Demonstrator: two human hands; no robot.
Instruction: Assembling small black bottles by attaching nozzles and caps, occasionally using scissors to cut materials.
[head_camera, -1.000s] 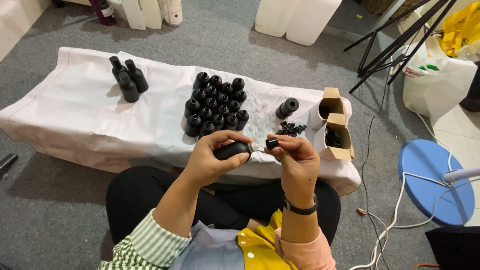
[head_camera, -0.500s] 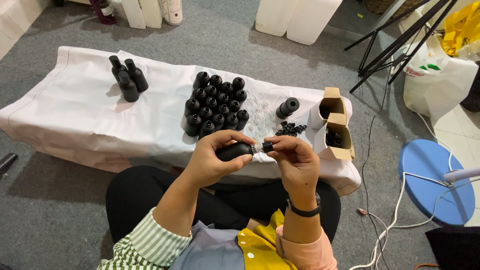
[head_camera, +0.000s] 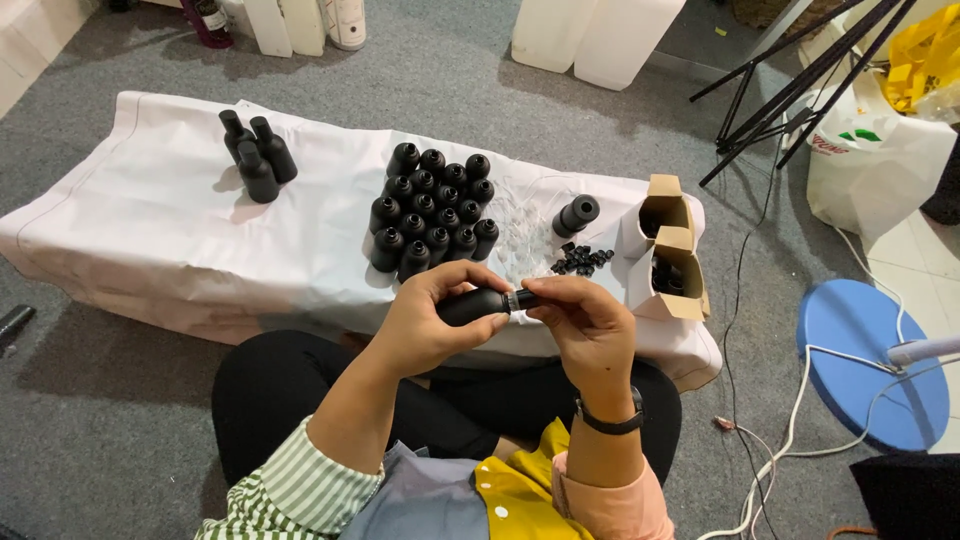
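My left hand (head_camera: 425, 325) grips a small black bottle (head_camera: 470, 306) held sideways above my lap. My right hand (head_camera: 585, 325) pinches a small black cap (head_camera: 524, 298) at the bottle's neck, where a pale ring shows. Just beyond my hands, on the white-covered low table (head_camera: 150, 240), stands a cluster of several uncapped black bottles (head_camera: 432, 210). A pile of loose black caps (head_camera: 580, 260) lies to the right of them, next to one black bottle lying on its side (head_camera: 576, 215).
Three capped black bottles (head_camera: 257, 155) stand at the table's far left. Two open cardboard boxes (head_camera: 668, 250) sit at its right end. A blue round stand base (head_camera: 870, 360), cables, tripod legs (head_camera: 790, 90) and a white bag (head_camera: 870, 160) occupy the floor to the right.
My right hand has brought the cap in against the bottle's neck; both hands stay over my lap in nearly the same place.
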